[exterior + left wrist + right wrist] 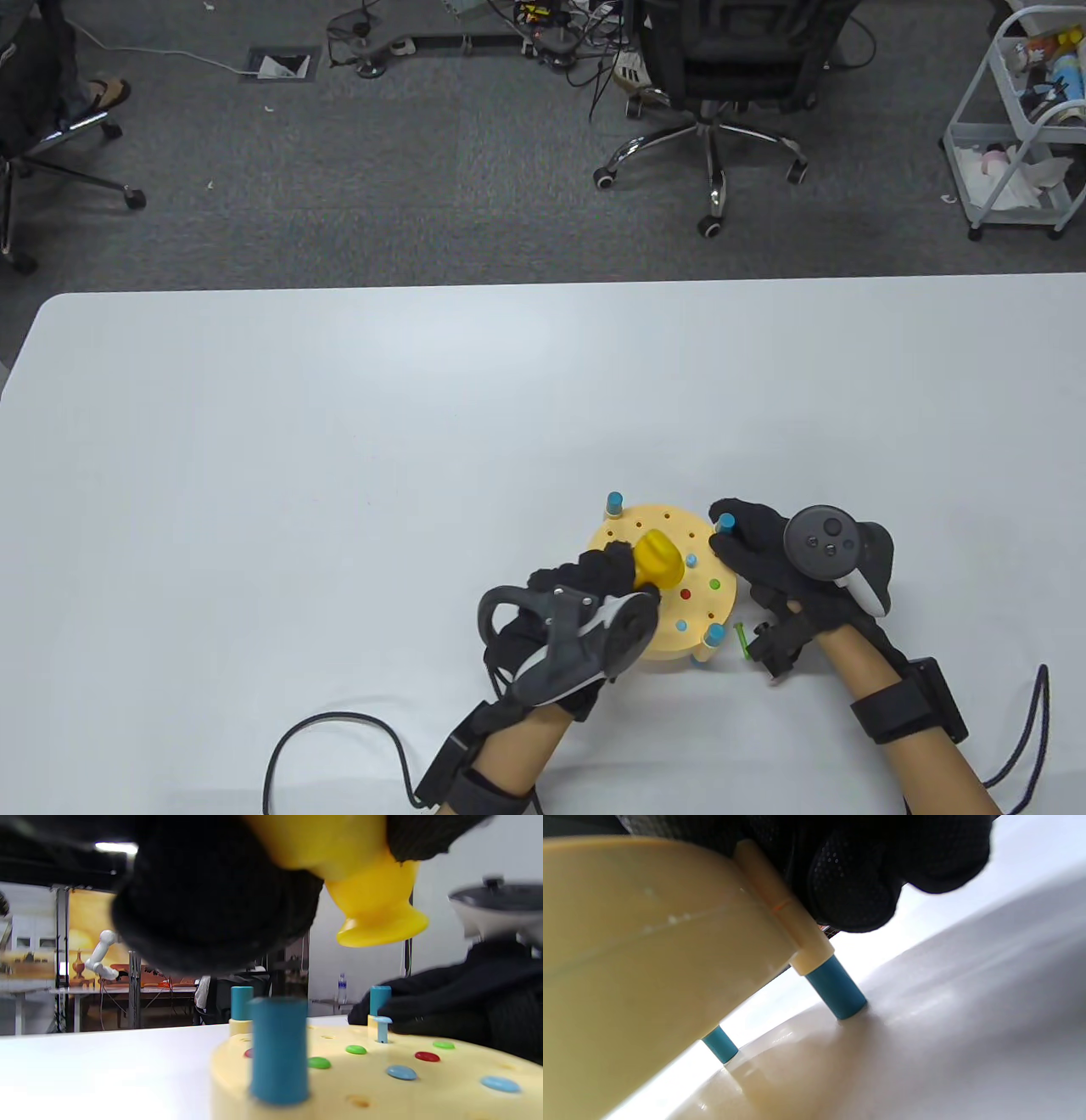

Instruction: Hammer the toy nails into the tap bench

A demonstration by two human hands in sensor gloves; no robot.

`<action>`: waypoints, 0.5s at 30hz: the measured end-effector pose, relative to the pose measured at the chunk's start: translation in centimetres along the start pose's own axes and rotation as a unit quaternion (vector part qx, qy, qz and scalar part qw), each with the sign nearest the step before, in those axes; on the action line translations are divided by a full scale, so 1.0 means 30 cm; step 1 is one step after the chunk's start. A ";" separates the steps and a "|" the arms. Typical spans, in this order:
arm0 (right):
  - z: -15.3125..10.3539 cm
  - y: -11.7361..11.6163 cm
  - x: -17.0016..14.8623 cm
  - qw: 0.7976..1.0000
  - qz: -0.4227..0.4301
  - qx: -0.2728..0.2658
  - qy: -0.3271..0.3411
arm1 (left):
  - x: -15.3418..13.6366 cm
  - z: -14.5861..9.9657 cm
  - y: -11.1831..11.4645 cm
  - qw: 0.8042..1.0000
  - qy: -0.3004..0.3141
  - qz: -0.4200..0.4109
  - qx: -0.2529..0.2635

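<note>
The round yellow tap bench [670, 628] stands on blue legs near the table's front edge. My left hand [612, 570] grips a yellow toy hammer [659, 561], whose head [375, 914] hangs above the bench top [424, 1086]. One light-blue nail [382, 1027] stands proud of the top. Several blue, green and red nails sit flush around it. My right hand [736, 536] holds the bench's right rim by a blue post [724, 522], its fingers [857, 878] curled over the edge [649, 942]. A green nail [741, 638] lies loose on the table to the bench's right.
The white table [339, 467] stretches far to the left and back of the bench. A black cable [339, 722] loops on the table by my left forearm. Office chairs [721, 76] and a white cart [1018, 127] stand on the floor beyond.
</note>
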State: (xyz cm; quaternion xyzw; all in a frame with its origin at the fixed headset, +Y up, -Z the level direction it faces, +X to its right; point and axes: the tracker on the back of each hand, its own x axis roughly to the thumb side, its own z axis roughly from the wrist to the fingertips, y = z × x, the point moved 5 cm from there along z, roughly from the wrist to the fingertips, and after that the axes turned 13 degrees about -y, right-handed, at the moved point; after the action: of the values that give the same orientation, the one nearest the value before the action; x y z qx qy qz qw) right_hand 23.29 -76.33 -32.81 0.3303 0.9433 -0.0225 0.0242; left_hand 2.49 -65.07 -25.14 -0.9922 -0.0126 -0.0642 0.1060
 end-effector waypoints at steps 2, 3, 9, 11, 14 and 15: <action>-0.001 -0.002 0.001 1.000 -0.004 -0.003 0.001 | 0.086 0.042 0.016 0.998 -0.008 0.061 -0.016; -0.002 -0.002 0.002 1.000 -0.006 -0.004 0.001 | 0.106 0.053 0.029 0.996 -0.012 0.081 -0.024; -0.004 -0.005 0.004 1.000 -0.013 -0.006 0.004 | 0.164 0.091 0.076 0.983 -0.023 0.180 -0.038; -0.004 -0.005 0.005 1.000 -0.015 -0.006 0.005 | 0.154 0.083 0.027 0.996 -0.031 0.083 0.029; -0.004 -0.005 0.006 1.000 -0.018 -0.008 0.005 | 0.167 0.074 0.129 0.954 -0.058 0.267 -0.126; -0.004 -0.005 0.006 1.000 -0.018 -0.007 0.005 | 0.193 0.079 0.097 0.961 -0.010 0.269 -0.054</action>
State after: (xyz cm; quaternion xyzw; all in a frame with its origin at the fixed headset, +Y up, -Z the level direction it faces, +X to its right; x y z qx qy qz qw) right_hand 23.05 -76.33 -32.70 0.3131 0.9494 -0.0149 0.0217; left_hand 8.65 -67.34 -27.30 -0.9638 0.2574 -0.0236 0.0655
